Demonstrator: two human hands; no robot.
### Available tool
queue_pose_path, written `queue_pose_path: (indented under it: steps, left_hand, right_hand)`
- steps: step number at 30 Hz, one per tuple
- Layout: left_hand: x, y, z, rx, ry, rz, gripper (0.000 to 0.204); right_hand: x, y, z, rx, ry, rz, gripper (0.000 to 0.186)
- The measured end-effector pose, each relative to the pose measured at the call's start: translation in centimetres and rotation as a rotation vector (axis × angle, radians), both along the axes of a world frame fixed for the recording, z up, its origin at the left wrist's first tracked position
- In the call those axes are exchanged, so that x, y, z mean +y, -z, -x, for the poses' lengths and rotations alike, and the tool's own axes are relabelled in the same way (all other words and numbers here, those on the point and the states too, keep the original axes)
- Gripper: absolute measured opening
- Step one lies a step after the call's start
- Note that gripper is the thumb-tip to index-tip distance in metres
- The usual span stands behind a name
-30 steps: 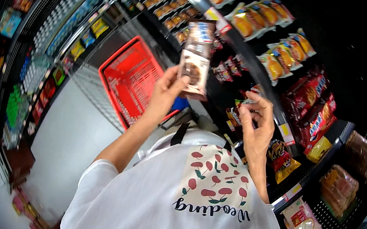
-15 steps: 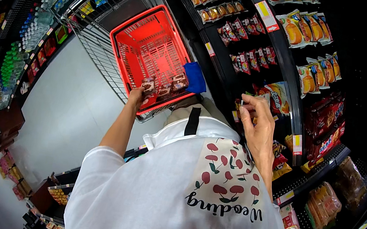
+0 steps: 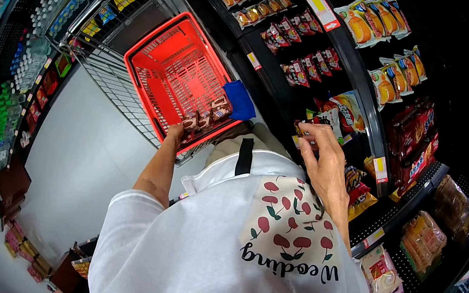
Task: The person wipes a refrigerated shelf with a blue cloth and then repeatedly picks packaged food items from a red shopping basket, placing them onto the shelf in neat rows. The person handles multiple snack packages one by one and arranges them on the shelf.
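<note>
A red shopping basket (image 3: 149, 102) sits in a wire shopping cart (image 3: 99, 73), a blue flap (image 3: 239, 100) at its near right corner. Several brown snack packages (image 3: 220, 106) lie at the basket's near end. My left hand (image 3: 175, 131) is at the basket's near left corner, right beside the leftmost package (image 3: 190, 122); its fingertips are too small and partly hidden to show whether they grip it. My right hand (image 3: 325, 161) is raised between my body and the right shelf, its fingers bent, the thumb apart and nothing visible between them.
On the right, dark shelves hold wrapped bread rolls (image 3: 377, 23), red packs (image 3: 411, 134) and bagged loaves (image 3: 423, 238). The shelf edge (image 3: 371, 94) runs close to my right hand. Across the pale floor (image 3: 82, 141), bottles (image 3: 4, 110) line the left shelves.
My left hand and the leftmost package have moved lower into the basket, next to the other packages. My right fingers have loosened slightly. Cart and shelves have shifted left in view.
</note>
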State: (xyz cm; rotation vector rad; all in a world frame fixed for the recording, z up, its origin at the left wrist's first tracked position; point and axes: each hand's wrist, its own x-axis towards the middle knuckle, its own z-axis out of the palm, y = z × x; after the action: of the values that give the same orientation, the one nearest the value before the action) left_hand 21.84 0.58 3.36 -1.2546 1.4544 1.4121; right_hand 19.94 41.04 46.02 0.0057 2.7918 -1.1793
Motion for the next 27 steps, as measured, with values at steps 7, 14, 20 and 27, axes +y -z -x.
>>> queue_pose_path:
  steps: [7, 14, 20, 27]
  left_hand:
    - [-3.4, 1.2, -0.4, 0.317, 1.562, 0.498, 0.038]
    - [2.1, -7.4, 4.5, 0.548, 1.109, 0.548, 0.037]
    - [15.5, -18.1, 11.4, 0.998, 0.766, -0.014, 0.026]
    - [34.6, -38.0, 10.8, 1.107, 0.846, -0.495, 0.034]
  right_hand:
    - [0.8, -0.2, -1.2, 0.017, 0.077, 0.064, 0.027]
    - [3.6, -0.1, -2.6, 0.135, 0.153, 0.011, 0.029]
    - [6.4, -0.1, -4.0, 0.231, 0.413, 0.152, 0.038]
    - [11.0, -1.2, -6.5, 0.496, 0.758, 0.064, 0.047]
